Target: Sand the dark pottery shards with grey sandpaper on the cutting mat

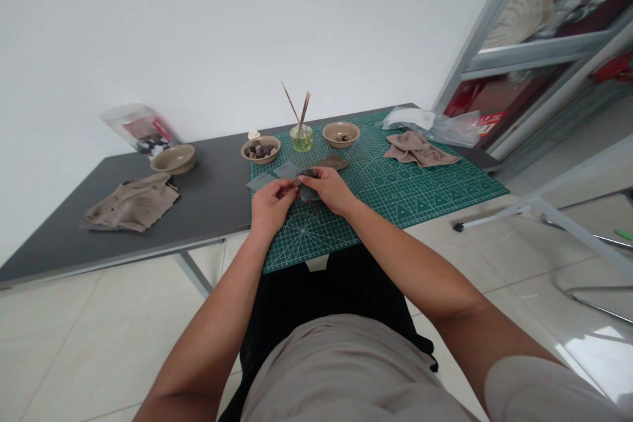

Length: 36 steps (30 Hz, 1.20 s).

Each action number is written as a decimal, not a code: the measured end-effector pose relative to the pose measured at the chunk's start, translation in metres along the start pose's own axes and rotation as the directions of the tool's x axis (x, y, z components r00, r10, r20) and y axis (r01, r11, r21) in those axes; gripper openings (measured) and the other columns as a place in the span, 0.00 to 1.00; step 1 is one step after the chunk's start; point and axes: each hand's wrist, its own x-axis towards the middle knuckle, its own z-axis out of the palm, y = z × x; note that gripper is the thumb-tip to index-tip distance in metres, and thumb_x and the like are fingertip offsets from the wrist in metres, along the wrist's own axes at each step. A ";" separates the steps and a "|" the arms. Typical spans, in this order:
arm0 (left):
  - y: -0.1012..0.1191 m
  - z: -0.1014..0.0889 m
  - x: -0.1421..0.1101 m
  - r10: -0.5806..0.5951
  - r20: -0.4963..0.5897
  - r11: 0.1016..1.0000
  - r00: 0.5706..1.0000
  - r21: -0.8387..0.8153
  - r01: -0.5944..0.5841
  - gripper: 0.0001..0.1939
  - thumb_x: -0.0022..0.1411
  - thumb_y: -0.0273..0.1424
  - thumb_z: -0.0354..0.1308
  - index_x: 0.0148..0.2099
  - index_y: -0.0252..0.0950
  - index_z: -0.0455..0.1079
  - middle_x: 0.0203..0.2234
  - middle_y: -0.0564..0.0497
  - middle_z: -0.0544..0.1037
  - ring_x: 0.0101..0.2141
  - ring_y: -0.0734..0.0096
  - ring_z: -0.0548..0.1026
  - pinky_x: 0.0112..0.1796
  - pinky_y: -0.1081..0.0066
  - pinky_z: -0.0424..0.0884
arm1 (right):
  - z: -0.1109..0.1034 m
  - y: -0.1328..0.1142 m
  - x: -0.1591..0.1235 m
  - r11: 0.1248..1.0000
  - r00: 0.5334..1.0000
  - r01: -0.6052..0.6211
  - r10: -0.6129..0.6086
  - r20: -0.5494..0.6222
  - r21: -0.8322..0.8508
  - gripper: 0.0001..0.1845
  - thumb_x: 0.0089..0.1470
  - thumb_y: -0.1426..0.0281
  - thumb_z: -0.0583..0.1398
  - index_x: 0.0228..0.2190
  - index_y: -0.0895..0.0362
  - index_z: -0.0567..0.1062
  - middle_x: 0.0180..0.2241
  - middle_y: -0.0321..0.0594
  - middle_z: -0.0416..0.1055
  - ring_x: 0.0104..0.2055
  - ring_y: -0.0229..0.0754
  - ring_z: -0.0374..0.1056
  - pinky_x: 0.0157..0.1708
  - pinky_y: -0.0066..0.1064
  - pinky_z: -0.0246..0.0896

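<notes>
My left hand is closed in a pinch on a small brown lump, partly hidden by the fingertips. Against it, my right hand grips a dark grey sheet that looks like sandpaper. Both hands meet just above the green cutting mat. Beyond them lie two lighter grey squares, a nearer one and a farther one, plus a brown sheet.
Behind the hands stand a bowl of dark lumps, a glass jar with thin sticks and a bowl with a few pieces. Cloths lie left and right. An open-looking bowl, clear tub and plastic bag sit farther out.
</notes>
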 end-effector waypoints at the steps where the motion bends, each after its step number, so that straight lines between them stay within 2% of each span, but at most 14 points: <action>1: -0.001 0.000 0.000 0.014 0.010 1.000 1.000 0.004 -0.014 0.10 0.59 0.33 0.60 0.41 0.39 0.80 0.32 0.51 0.84 0.32 0.68 0.78 0.37 0.70 0.74 | 0.000 0.000 0.000 1.000 1.000 0.008 -0.008 -0.007 -0.017 0.16 0.47 0.61 0.71 0.28 0.59 0.74 0.23 0.34 0.74 0.22 0.34 0.69 0.23 0.26 0.68; 5: -0.001 -0.001 0.000 0.049 0.008 0.999 0.999 0.024 -0.049 0.11 0.59 0.34 0.60 0.42 0.39 0.80 0.34 0.51 0.84 0.34 0.67 0.78 0.39 0.70 0.74 | 0.000 0.002 0.000 0.996 0.998 0.053 -0.056 -0.027 -0.074 0.16 0.50 0.59 0.69 0.27 0.58 0.74 0.22 0.34 0.73 0.20 0.34 0.67 0.20 0.25 0.65; 10: -0.001 0.000 0.001 0.001 -0.006 1.000 1.000 0.015 -0.001 0.10 0.59 0.34 0.61 0.41 0.39 0.80 0.32 0.52 0.84 0.32 0.68 0.78 0.36 0.70 0.73 | -0.001 0.005 0.001 0.989 0.996 0.078 -0.082 -0.031 -0.128 0.16 0.51 0.58 0.69 0.28 0.57 0.74 0.22 0.34 0.74 0.21 0.34 0.67 0.21 0.25 0.64; 16: -0.001 0.000 0.001 -0.023 -0.089 1.000 0.996 -0.006 0.022 0.09 0.58 0.34 0.62 0.40 0.38 0.79 0.31 0.53 0.83 0.31 0.70 0.78 0.36 0.71 0.73 | -0.003 0.000 0.002 0.999 0.997 -0.014 0.017 0.079 -0.033 0.14 0.48 0.61 0.70 0.29 0.59 0.76 0.22 0.34 0.74 0.23 0.34 0.68 0.26 0.26 0.66; 22: -0.006 0.000 0.001 -0.004 -0.035 0.998 0.999 -0.059 0.002 0.12 0.59 0.36 0.61 0.42 0.39 0.80 0.34 0.51 0.84 0.33 0.67 0.79 0.39 0.69 0.74 | -0.003 -0.001 0.001 0.999 0.998 0.012 -0.010 0.058 -0.029 0.15 0.47 0.60 0.70 0.27 0.60 0.76 0.21 0.34 0.73 0.21 0.33 0.65 0.21 0.25 0.63; 27: -0.002 -0.001 0.000 0.016 -0.031 1.000 0.999 0.007 -0.015 0.11 0.59 0.35 0.62 0.42 0.40 0.81 0.36 0.51 0.85 0.35 0.66 0.79 0.39 0.69 0.74 | 0.000 -0.001 -0.001 0.996 1.000 0.021 -0.020 0.018 -0.083 0.15 0.50 0.60 0.68 0.27 0.59 0.75 0.20 0.34 0.73 0.20 0.34 0.66 0.17 0.23 0.61; 31: 0.001 -0.001 -0.001 0.016 -0.028 1.000 0.999 0.000 -0.016 0.11 0.58 0.34 0.62 0.42 0.39 0.81 0.35 0.52 0.84 0.34 0.67 0.79 0.38 0.70 0.73 | 0.000 0.000 -0.003 0.992 0.999 0.042 -0.041 0.013 -0.118 0.14 0.52 0.60 0.66 0.29 0.59 0.75 0.20 0.35 0.73 0.20 0.34 0.67 0.16 0.23 0.60; 36: -0.001 0.002 -0.002 -0.040 -0.071 0.998 0.997 -0.058 0.036 0.09 0.58 0.35 0.63 0.39 0.38 0.80 0.31 0.53 0.83 0.30 0.70 0.77 0.34 0.71 0.71 | -0.002 -0.001 -0.002 0.995 0.998 0.048 -0.044 0.052 -0.083 0.19 0.45 0.57 0.70 0.28 0.59 0.75 0.22 0.35 0.73 0.22 0.34 0.67 0.19 0.24 0.63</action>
